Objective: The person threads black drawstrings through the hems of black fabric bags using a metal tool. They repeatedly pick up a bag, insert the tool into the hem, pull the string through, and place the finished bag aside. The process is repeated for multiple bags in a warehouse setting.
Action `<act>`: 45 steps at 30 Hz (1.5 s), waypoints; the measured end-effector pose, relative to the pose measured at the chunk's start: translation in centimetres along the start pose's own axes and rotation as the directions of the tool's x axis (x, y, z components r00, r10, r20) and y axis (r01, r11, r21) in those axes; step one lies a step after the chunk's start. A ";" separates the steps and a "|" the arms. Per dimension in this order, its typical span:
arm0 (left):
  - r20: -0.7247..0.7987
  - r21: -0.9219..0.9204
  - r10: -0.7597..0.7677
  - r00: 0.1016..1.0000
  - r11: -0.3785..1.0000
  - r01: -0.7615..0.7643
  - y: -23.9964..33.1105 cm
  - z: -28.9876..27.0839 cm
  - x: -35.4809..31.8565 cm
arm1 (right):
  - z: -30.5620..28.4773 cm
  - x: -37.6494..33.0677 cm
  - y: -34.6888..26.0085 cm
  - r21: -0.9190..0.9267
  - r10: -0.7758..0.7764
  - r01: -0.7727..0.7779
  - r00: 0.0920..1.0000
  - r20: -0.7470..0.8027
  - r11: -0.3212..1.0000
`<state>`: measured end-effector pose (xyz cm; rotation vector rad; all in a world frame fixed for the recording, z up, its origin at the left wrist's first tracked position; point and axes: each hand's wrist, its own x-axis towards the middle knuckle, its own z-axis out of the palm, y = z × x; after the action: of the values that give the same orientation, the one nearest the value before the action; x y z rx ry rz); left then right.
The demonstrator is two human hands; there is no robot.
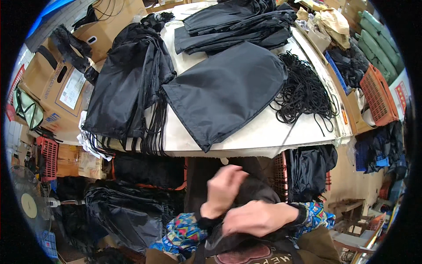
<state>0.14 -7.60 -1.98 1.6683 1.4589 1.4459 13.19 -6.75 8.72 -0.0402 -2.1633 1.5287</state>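
Both hands are over the wearer's dark garment (235, 243), short of the tabletop (263, 135) and apart from everything on it. The left grip (224, 190) is raised, its fingers bent toward the table edge; the right grip (256, 218) sits lower and nearer the body, just beside the left wrist, fingers curled downward. Both are blurred, so I cannot tell whether either is closed on anything. Straight beyond the two grips, a single black fabric piece (228, 92) lies spread on the tabletop, one pointed corner at the edge nearest them, its far end rounded. Beyond that piece, farthest from the grips, are stacked black fabric pieces (237, 27). Ahead and to the left of the left grip, a pile of black bags (132, 79) drapes toward the near edge, with cords (158, 125) hanging from it. Ahead and to the right of the right grip, a tangled heap of black cord (303, 90) lies beside the single piece. Below table height, more black fabric (132, 213) is heaped left of the left grip, and a basket of black fabric (307, 171) stands ahead and right of the right grip.
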 end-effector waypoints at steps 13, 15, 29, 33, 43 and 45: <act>0.403 -0.589 -0.614 0.679 0.394 0.706 1.3 -1.5 7.3 | -2.4 -0.4 6.5 -0.219 0.239 -0.681 0.511 -0.826 0.699; 0.367 -0.608 -0.568 0.736 0.453 0.652 0.9 -0.8 6.7 | -2.5 -1.2 7.1 -0.285 0.140 -0.645 0.524 -0.840 0.709; 0.596 -0.723 -0.533 0.601 -0.029 0.690 1.1 -0.8 6.9 | -3.5 -1.8 6.4 -0.402 0.063 -0.570 0.626 -0.777 0.716; 0.548 -0.740 -0.575 0.608 0.006 0.673 1.3 -0.7 7.1 | -3.4 -2.6 4.4 -0.538 0.071 -0.660 0.663 -0.745 0.524; 0.443 -0.750 -0.590 0.676 0.170 0.639 2.0 0.0 6.7 | -2.4 -2.9 2.4 -0.639 0.186 -0.737 0.675 -0.714 0.221; 0.403 -0.750 -0.592 0.697 0.223 0.623 1.9 0.0 6.4 | -2.3 -2.7 2.1 -0.649 0.212 -0.734 0.680 -0.702 0.203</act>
<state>0.06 -2.35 2.12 0.3533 0.8747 1.2673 15.97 -4.71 6.40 -1.5001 -2.3297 0.1597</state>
